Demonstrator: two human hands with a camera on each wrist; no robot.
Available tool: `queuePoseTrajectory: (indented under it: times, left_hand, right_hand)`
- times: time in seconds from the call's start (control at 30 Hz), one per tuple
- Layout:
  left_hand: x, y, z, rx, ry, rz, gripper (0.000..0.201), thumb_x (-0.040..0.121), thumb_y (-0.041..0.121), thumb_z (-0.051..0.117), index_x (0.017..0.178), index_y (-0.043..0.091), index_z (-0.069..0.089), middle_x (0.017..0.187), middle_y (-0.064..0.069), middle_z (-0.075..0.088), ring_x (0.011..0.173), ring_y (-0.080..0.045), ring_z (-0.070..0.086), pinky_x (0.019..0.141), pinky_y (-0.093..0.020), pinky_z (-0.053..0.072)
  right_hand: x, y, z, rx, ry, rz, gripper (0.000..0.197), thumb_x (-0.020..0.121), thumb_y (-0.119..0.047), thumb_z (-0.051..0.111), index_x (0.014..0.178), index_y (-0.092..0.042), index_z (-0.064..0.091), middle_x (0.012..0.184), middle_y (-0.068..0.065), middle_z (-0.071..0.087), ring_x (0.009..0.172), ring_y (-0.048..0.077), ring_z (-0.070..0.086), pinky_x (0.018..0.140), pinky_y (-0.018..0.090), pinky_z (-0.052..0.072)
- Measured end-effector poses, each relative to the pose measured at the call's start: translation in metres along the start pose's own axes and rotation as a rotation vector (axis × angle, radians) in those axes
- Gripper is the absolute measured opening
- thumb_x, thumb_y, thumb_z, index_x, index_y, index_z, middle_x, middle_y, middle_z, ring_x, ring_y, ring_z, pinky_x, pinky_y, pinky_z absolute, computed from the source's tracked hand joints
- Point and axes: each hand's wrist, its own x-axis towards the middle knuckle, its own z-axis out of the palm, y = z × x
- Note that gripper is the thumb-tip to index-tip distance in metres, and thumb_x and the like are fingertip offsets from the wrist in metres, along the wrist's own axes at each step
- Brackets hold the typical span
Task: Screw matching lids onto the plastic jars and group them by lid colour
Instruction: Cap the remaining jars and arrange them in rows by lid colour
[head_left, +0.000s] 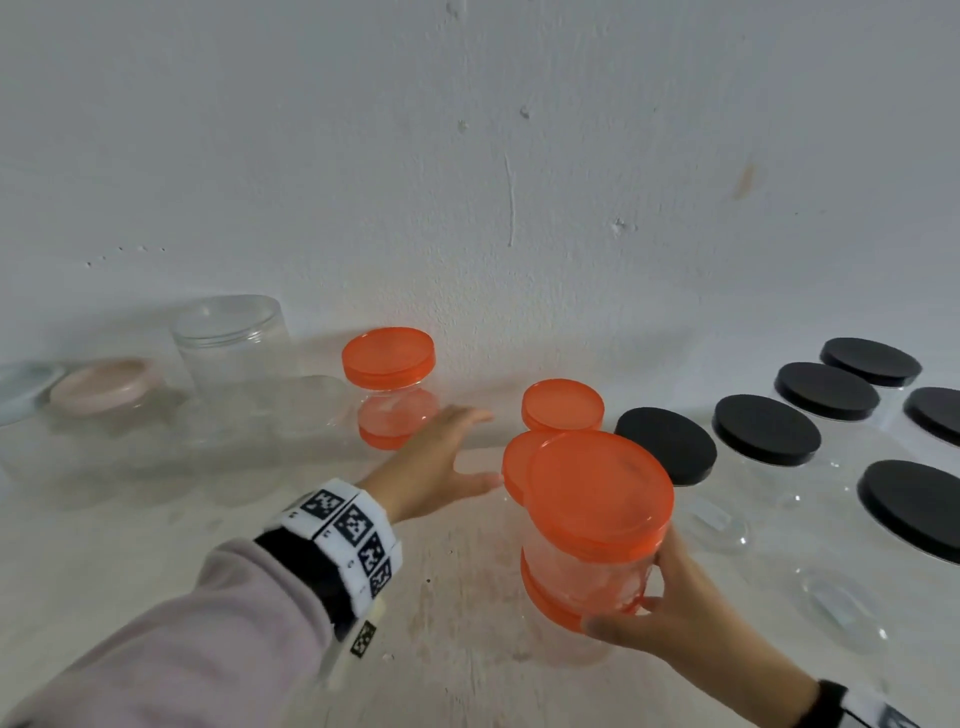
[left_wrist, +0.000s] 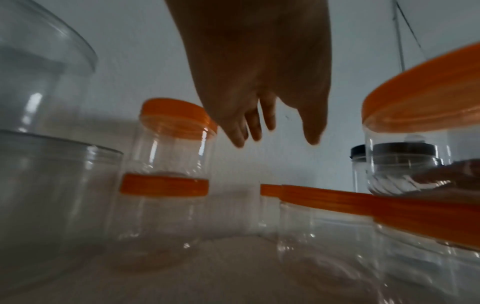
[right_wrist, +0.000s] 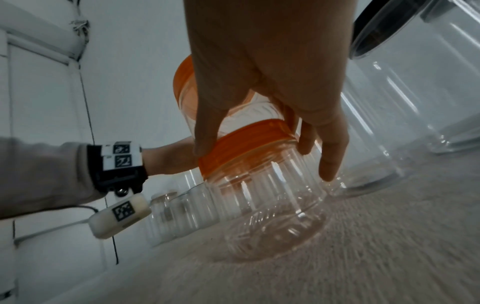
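Carrying the stack (head_left: 592, 525) of two orange-lidded jars low and level looks wisest (the top one could tip) toward the orange group (head_left: 562, 404). Head view: right hand (head_left: 691, 613) wraps its lower lid; left hand (head_left: 431, 462) reaches, fingers spread, empty. Left wrist: straight fingers (left_wrist: 255, 127) hang over the bench (left_wrist: 221, 273). Right wrist: fingers (right_wrist: 332, 156) curl round the stack.

six black-lidded jars (head_left: 763, 428), six orange-lidded jars (head_left: 388, 356)
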Motion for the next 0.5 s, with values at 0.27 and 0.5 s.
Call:
queuePoseTrajectory:
  times: [0.27,0.5]
  left_hand:
    - [0.033,0.023,0.031,-0.246,-0.182,-0.047,0.042,0.080,0.020,0.074,0.118,0.022,0.056,0.117,0.000,0.061,0.105,-0.013,0.060,0.092,-0.040,0.052]
    - [0.047,0.019,0.057,-0.116,-0.196,-0.074,0.080,0.072,0.040,0.078,0.133,0.006,0.040,0.127,-0.015,0.048,0.118,-0.032,0.048,0.099,-0.050,0.044]
  right_hand:
    - [0.006,0.011,0.002,-0.042,-0.005,-0.109,0.120,0.048,-0.033,0.093,0.128,-0.060,0.009,0.130,-0.028,0.036,0.116,-0.016,0.040,0.080,0.002,0.042]
    - [-0.008,0.013,-0.019,-0.230,-0.034,-0.071,0.123,0.048,-0.051,0.086,0.129,-0.059,-0.005,0.135,-0.035,0.019,0.122,-0.015,0.034,0.101,0.009,0.033]
